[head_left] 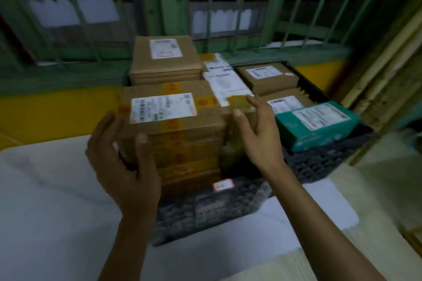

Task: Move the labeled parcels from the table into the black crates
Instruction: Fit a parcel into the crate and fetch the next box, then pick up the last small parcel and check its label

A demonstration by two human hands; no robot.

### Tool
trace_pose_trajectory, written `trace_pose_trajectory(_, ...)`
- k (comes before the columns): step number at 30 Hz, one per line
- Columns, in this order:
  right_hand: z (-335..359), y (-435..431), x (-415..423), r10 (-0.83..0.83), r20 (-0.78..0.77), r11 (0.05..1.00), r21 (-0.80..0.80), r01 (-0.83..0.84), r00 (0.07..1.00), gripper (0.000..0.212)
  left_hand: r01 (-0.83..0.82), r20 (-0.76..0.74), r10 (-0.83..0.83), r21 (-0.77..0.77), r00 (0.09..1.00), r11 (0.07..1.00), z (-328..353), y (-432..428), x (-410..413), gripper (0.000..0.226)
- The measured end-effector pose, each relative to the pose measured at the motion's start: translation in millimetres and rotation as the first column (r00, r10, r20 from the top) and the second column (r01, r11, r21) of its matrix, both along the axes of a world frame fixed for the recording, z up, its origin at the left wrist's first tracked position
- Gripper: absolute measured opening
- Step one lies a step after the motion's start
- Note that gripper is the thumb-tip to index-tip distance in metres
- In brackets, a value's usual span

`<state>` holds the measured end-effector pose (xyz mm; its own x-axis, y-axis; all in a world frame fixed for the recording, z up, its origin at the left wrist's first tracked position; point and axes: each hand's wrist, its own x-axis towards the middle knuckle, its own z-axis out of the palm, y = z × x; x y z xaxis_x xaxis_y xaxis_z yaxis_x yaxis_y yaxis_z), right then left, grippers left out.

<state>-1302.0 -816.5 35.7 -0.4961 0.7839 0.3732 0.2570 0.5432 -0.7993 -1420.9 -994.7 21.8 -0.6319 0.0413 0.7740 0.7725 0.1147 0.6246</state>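
Taped parcel (173,125), near corner in grasp of left hand (121,162); right hand (255,130) released, alongside.

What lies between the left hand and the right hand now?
In the head view, the brown parcel with yellow tape stands between them: the left hand holds its near corner, the right hand is open beside it.

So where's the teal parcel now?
Head view, right side: the teal parcel sits at the right end of the black crate, just right of the right hand.
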Motion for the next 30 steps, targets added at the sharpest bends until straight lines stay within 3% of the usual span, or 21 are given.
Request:
trace_pose_trajectory(3, -4.8, -1.0, 77.4, -0.124, -0.218, 0.964, -0.258, 0.066, 0.968, 0.037, 0.292, 0.067, -0.297, 0.074, 0.952, 0.953, 6.4, 36.2, 59.4, 0.026)
trace_pose_trajectory(5, -8.0, -1.4, 138.9, -0.258, -0.319, 0.913, -0.390, 0.121, 0.912, 0.028, 0.530, 0.233, -0.530, 0.068, 0.816, 0.846, 8.3, 61.3, 113.6, 0.023)
trace_pose_trajectory(8, -11.7, -10.5, 242.9, -0.407, -0.394, 0.834, -0.529, 0.159, 0.824, 0.037, 0.755, 0.503, -0.713, 0.166, 0.489, 0.635, 6.5, 90.5, 206.1, 0.023)
trace_pose_trajectory(11, -15.9, -30.2, 353.0, -0.521, -0.464, 0.765, -0.627, 0.151, 0.716, 0.043, 0.843, 0.708, -0.705, 0.363, 0.027, 0.398, 7.6, 104.8, 300.8, 0.029)
trace_pose_trajectory(13, -20.1, -45.1, 419.2, -0.585, -0.502, 0.739, -0.654, 0.164, 0.637, 0.045, 0.892, 0.739, -0.661, 0.380, -0.132, 0.246, 5.0, 111.5, 355.1, 0.030)
trace_pose_trajectory(18, -24.5, -87.1, 568.6, -0.745, -0.453, 0.639, -0.697, 0.327, 0.490, 0.049, 0.930, 0.771, -0.570, 0.365, -0.283, 0.032, -3.2, 119.3, 496.8, 0.036)
trace_pose_trajectory(24, -31.4, -109.6, 704.2, -0.861, -0.409, 0.508, -0.719, 0.474, 0.303, 0.050, 0.927, 0.801, -0.468, 0.339, -0.374, -0.161, -18.7, 151.1, 639.4, 0.044)
trace_pose_trajectory(30, -38.5, -80.7, 823.3, -0.896, -0.366, 0.443, -0.714, 0.543, 0.250, 0.043, 0.888, 0.786, -0.430, 0.324, -0.445, -0.327, -24.5, 210.5, 783.6, 0.027)
